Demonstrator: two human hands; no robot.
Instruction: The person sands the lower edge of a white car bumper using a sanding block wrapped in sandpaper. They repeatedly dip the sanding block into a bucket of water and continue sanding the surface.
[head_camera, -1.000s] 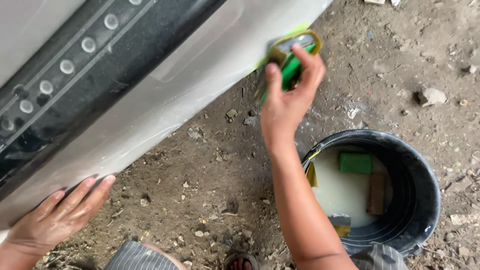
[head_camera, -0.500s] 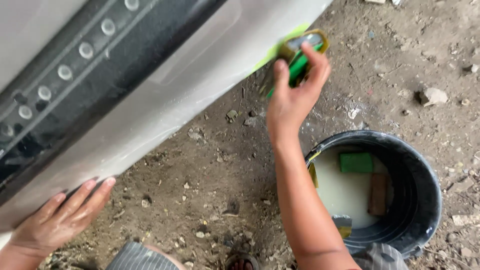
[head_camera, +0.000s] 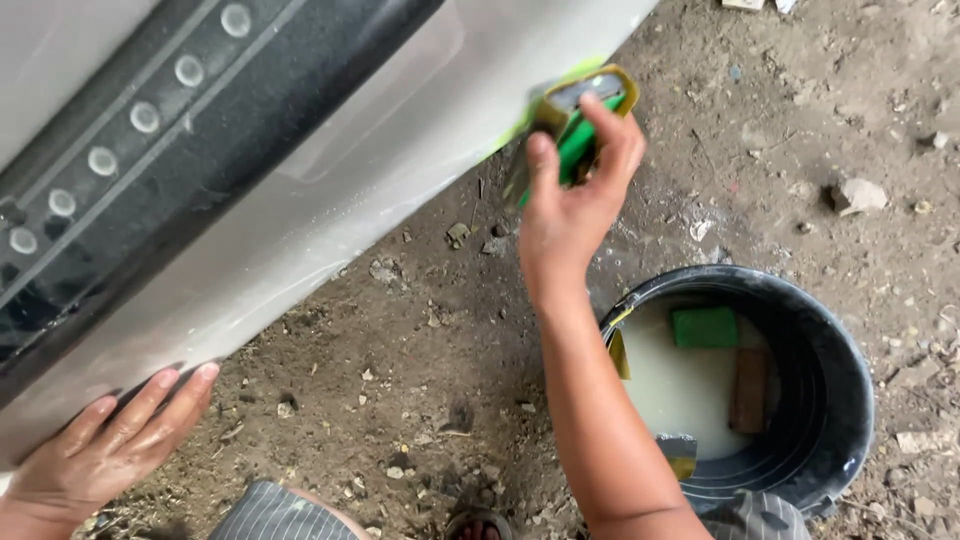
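The fingers (head_camera: 600, 115) of the right hand (head_camera: 575, 200) curl around a green sanding pad (head_camera: 578, 125) wrapped in a wet yellowish sheet, the thumb (head_camera: 540, 165) on one side and the other fingers over the top, pinching it flat against the lower edge of the silver vehicle panel (head_camera: 380, 170). The grip looks chosen to keep the pad's face square to the panel, and a green reflection shows on the paintwork just beside it. The right forearm (head_camera: 600, 400) reaches up to the panel from the bottom of the view, crossing the near rim of the black bucket (head_camera: 850, 400), which stands on the dirt ground (head_camera: 400, 330) below and to the right of the panel, probably so the pad can be dipped without stretching. In the bucket's cloudy water float a green sponge (head_camera: 705, 327), a brown block (head_camera: 750, 390) and a folded yellowish sheet (head_camera: 680, 452). The left hand (head_camera: 105, 450) lies flat on the panel's lower left edge, fingers spread and pinching nothing, apparently bracing the body. Above it on the panel runs a black trim strip (head_camera: 200, 150) with a row of round studs. Loose stones litter the ground beyond the bucket.
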